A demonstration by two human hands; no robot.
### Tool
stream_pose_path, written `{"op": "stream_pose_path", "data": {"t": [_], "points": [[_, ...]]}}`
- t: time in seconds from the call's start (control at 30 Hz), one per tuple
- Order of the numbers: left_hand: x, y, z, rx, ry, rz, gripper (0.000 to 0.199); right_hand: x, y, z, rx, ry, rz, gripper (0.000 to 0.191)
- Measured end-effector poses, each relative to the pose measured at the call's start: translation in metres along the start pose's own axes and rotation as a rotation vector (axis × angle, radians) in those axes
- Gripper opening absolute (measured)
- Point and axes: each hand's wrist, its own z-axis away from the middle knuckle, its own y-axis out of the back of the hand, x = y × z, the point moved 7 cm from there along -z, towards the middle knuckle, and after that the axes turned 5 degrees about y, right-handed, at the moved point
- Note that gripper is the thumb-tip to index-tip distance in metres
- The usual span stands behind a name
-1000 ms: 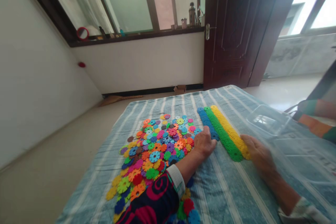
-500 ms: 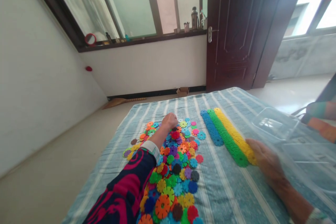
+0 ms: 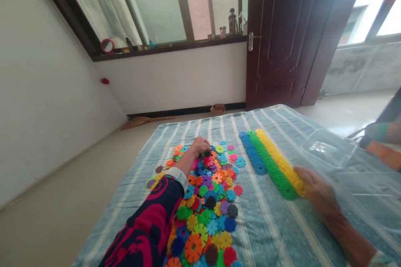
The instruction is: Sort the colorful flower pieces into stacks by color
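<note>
Many colourful notched discs lie in a long loose heap on a striped cloth. My left hand is at the heap's far end, fingers pinched together; what is between them is too small to make out. To the right, overlapping discs form three rows: blue, green and yellow. My right hand rests against the near end of the yellow row, its fingers extended and its palm side hidden.
Clear plastic containers stand on the cloth at the right. Part of another person's arm shows at the right edge. Beyond the cloth are a dark red door and a windowsill holding small items.
My left hand has shifted slightly left and down at the far end of the heap, showing more discs to its right. My right hand stays at the yellow row.
</note>
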Motion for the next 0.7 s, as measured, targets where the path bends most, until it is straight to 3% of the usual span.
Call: {"op": "stream_pose_path", "data": {"t": [0.2, 0.3, 0.4, 0.57, 0.7], "points": [[-0.017, 0.028, 0.012, 0.148, 0.016, 0.067, 0.023, -0.002, 0.000, 0.000, 0.003, 0.016, 0.005, 0.053], [-0.029, 0.048, 0.019, 0.223, 0.019, 0.059, 0.031, 0.002, 0.000, 0.000, -0.002, -0.005, 0.015, 0.053], [-0.044, 0.072, 0.031, 0.273, 0.019, 0.025, 0.026, 0.007, 0.001, 0.000, -0.016, -0.038, 0.042, 0.054], [-0.073, 0.104, 0.067, 0.272, -0.012, -0.070, 0.014, 0.004, 0.004, 0.002, -0.014, -0.052, 0.060, 0.052], [-0.079, 0.103, 0.094, 0.223, -0.073, -0.127, 0.013, 0.000, 0.004, 0.003, -0.001, -0.050, 0.047, 0.051]]}}
